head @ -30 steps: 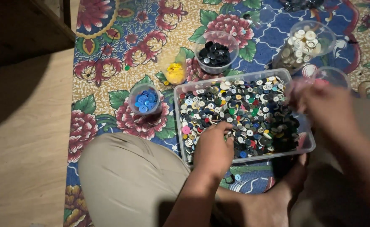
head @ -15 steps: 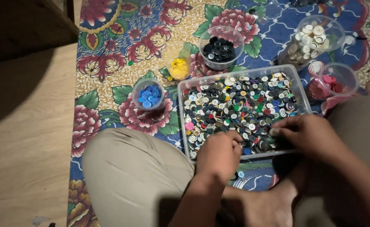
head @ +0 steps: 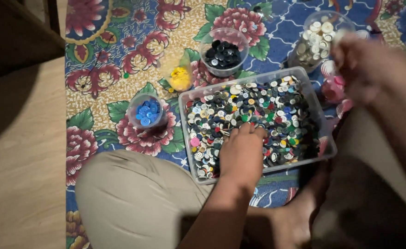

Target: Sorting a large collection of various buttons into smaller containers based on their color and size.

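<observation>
Resting in the clear button tray (head: 323, 121), left hand (head: 242, 150) fingers curl; blurred right hand (head: 366, 69) unreadable.

tray: clear plastic rectangular bin (head: 323, 121) sitting flat on the floral rug, long side slightly tilted in view
buttons: heap of mixed buttons (head: 276, 110) fills it – white, black, grey, some green, pink, red
contact: left hand (head: 242, 154) rests palm-down in the pile near the front edge
</observation>
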